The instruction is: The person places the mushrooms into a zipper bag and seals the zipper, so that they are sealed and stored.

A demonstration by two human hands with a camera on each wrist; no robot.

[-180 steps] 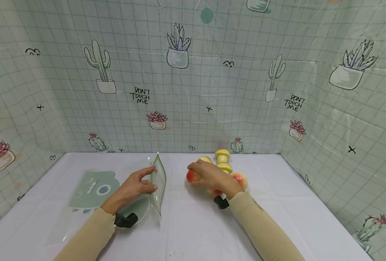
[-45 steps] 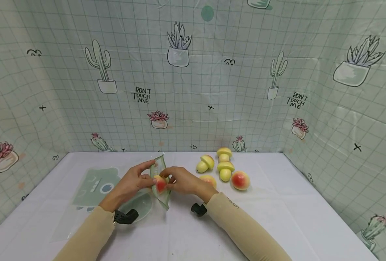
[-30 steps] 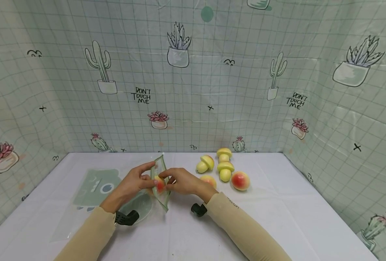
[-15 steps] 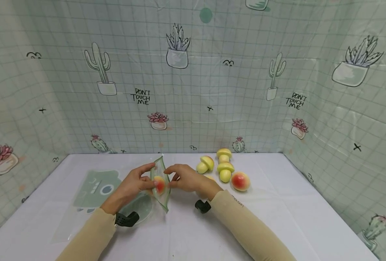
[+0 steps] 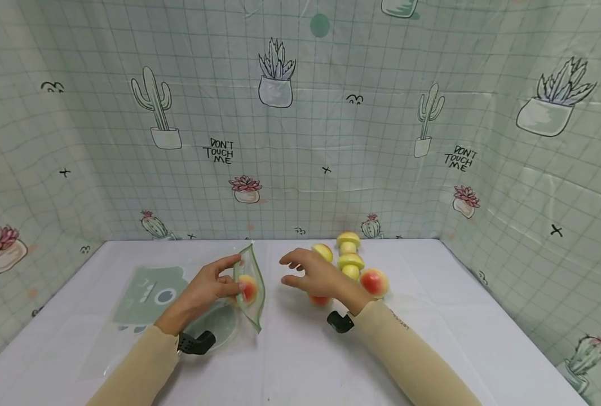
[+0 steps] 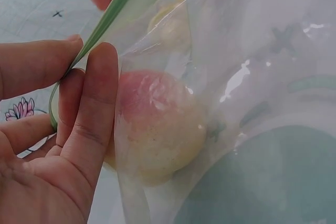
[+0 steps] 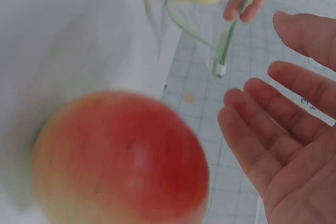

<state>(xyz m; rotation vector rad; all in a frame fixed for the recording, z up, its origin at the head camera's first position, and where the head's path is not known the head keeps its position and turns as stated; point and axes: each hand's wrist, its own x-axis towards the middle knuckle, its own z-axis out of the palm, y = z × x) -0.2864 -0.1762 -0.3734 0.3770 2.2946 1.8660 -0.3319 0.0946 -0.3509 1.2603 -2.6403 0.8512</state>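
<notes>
Red peach (image 5: 250, 290) is let go, so one is in the bag (image 5: 250, 265), left of middle; right hand (image 5: 314, 272) went right, fingers apart; left hand (image 5: 206, 288) pinches the bag

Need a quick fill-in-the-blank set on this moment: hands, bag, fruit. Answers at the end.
1. The person's ____ hand pinches the green edge of the clear bag.
2. A round red-and-yellow fruit sits ____ that bag.
3. The right hand holds ____.
4. The capped yellow pieces on the table are shaped like ____.

Missing words: left; inside; nothing; mushrooms.
</notes>
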